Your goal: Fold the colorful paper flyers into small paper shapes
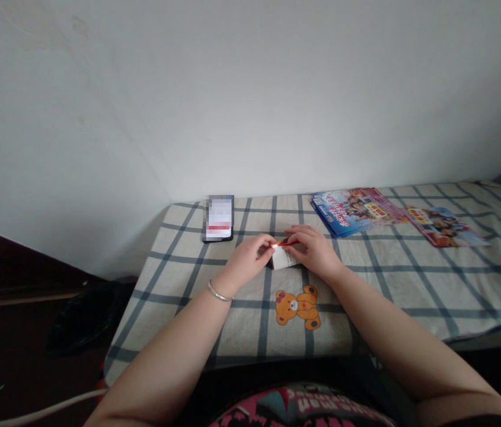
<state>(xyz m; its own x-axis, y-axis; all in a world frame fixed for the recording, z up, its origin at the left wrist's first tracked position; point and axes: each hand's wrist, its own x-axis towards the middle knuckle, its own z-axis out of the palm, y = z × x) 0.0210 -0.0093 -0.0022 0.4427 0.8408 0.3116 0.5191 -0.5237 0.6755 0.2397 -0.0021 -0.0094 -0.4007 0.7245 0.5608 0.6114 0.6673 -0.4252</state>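
My left hand (251,256) and my right hand (315,249) meet over the middle of the checked tablecloth. Between them is a folded piece of paper (283,259), with a white face towards me and a red and yellow strip along its upper edge. The left thumb and fingertips pinch its left end, where a bright spot shows. On the other side, the right fingers press together around its right end and hide part of it. A brown teddy bear picture (297,307) lies on the cloth just below the paper.
A phone (219,219) with a lit, partly blurred screen stands at the back left. To the right lie a stack of colourful leaflets (350,210) and a further leaflet (448,226). A wall (250,101) rises behind the table. A black bag (85,317) sits low at left.
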